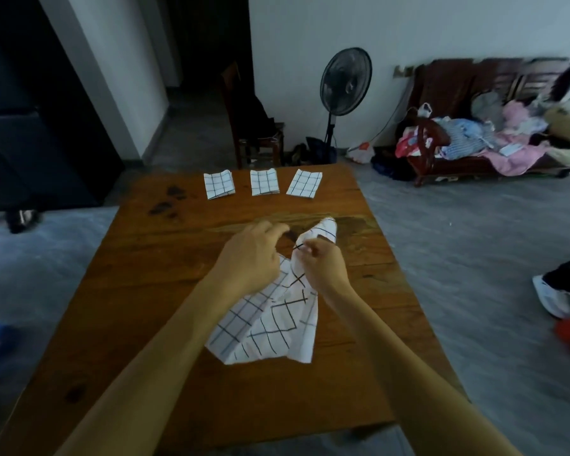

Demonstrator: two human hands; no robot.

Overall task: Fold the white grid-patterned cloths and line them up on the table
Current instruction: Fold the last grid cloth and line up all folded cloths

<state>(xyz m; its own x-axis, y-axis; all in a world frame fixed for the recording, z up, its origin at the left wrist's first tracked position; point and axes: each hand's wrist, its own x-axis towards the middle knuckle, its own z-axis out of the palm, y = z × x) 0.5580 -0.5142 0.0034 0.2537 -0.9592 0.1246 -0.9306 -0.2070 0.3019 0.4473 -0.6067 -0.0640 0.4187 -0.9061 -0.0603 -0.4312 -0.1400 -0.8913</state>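
— Over the middle of the wooden table (165,324), what is the right hand (323,268) doing?

— It is pinching the upper edge of the unfolded cloth (270,324) between curled fingers, lifting that part off the wood. One corner is sticking up beyond the knuckles.

— And the left hand (250,255)?

— It is hovering just beside the right, fingers loosely curled over the same edge; whether it is actually gripping the fabric, I cannot tell. Both forearms are reaching in from the near edge, converging.

— How is the cloth lying?

— It is hanging crumpled below the hands, its lower part resting on the table: thin white fabric with dark grid lines.

— Anything farther out?

— Three folded cloths (265,182) are sitting in a row near the far edge, small rectangles, apart from one another.
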